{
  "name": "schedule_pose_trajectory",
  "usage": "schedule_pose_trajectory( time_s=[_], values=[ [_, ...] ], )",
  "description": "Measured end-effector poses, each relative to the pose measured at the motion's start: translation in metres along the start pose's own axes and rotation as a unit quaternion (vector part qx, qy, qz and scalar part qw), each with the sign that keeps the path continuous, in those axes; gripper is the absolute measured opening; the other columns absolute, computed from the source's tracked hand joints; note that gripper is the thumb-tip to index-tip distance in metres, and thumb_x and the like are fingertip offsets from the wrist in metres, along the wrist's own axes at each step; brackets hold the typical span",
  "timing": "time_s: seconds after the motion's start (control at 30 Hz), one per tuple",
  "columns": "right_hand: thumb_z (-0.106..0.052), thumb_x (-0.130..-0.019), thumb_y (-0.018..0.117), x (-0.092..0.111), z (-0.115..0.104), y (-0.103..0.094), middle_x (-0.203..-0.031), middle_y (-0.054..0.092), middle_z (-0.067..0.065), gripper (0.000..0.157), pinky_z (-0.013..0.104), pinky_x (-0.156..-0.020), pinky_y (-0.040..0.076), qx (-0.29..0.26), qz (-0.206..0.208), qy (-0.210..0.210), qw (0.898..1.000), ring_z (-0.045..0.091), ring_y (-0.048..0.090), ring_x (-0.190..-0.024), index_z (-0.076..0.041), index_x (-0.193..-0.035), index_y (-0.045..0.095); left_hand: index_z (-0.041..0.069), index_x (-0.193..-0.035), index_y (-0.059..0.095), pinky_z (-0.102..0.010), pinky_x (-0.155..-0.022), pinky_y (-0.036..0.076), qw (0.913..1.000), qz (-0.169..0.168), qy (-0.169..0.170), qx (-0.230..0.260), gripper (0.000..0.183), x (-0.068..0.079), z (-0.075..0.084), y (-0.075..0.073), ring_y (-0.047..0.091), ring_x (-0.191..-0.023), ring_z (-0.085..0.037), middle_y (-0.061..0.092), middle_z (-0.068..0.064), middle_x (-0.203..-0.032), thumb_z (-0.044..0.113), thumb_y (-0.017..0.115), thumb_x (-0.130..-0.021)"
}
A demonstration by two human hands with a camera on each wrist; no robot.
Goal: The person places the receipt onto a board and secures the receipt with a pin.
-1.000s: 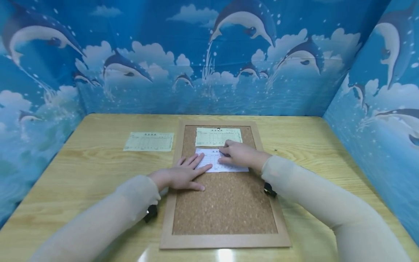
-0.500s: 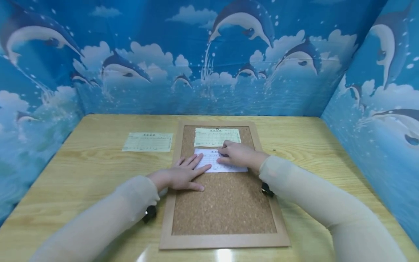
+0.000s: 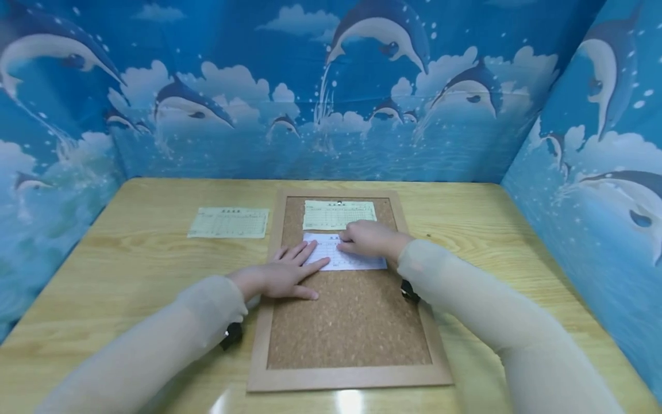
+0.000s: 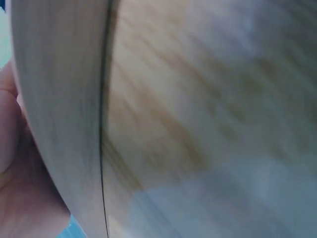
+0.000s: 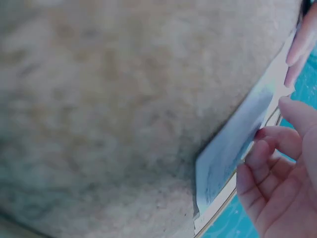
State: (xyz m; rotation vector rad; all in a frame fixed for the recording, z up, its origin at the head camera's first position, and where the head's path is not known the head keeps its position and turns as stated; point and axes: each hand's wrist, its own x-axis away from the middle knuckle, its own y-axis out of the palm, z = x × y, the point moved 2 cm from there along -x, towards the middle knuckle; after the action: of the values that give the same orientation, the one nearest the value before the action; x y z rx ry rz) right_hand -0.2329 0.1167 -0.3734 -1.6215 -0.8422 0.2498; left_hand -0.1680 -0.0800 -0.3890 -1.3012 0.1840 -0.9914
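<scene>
A white printed form [image 3: 331,260] lies on the cork board [image 3: 346,322], just below a pale green form [image 3: 331,214]. My left hand [image 3: 287,275] rests with fingers spread, its fingertips over the white form's left part and its palm across the frame. My right hand [image 3: 369,238] presses its fingertips near the form's top middle. In the right wrist view, the index finger [image 5: 280,136] reaches the paper, other fingers are curled, and the thumb [image 5: 297,113] stands apart. I cannot tell whether something small is under that fingertip. The left wrist view mostly shows the frame and table.
A small pushpin [image 3: 339,202] sits at the green form's top edge. Another green form [image 3: 227,223] lies on the wooden table [image 3: 139,259], left of the board. The board has a light wooden frame [image 3: 351,376]. A dolphin-print curtain [image 3: 248,132] encloses the table behind and at both sides.
The head view has shifted slightly. My right hand has tipped a little on the form, and the dark gap between its fingers and thumb looks narrower. My left hand stays in place.
</scene>
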Motion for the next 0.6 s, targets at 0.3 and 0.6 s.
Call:
schedule_pose_trajectory(
  time_s=[0.3,0.6],
  values=[
    [-0.015,-0.096,0.05,-0.005,-0.0013,-0.0065,-0.056,0.033,-0.003,0.037,0.025,-0.051,0.03,0.027,-0.051,0.013,0.998,0.012,0.032,-0.05,-0.015,-0.061,0.038,0.028,-0.151,0.011,-0.054,-0.108,-0.003,0.9998,0.017,0.006,0.006,0.076,0.0003,-0.0009,0.0002,-0.014,-0.139,-0.033,-0.012,-0.013,-0.154,0.06,0.043,-0.09],
    [-0.011,-0.091,0.056,-0.006,-0.0065,-0.0096,-0.063,0.047,-0.001,0.026,0.027,-0.054,0.033,0.065,-0.064,0.019,0.996,0.014,0.04,-0.056,-0.015,-0.065,0.052,0.029,-0.151,0.012,-0.053,-0.109,0.0,0.9992,0.034,-0.005,-0.018,0.074,0.0053,0.001,0.0025,-0.009,-0.14,-0.032,-0.008,-0.014,-0.154,0.063,0.039,-0.09]
  ],
)
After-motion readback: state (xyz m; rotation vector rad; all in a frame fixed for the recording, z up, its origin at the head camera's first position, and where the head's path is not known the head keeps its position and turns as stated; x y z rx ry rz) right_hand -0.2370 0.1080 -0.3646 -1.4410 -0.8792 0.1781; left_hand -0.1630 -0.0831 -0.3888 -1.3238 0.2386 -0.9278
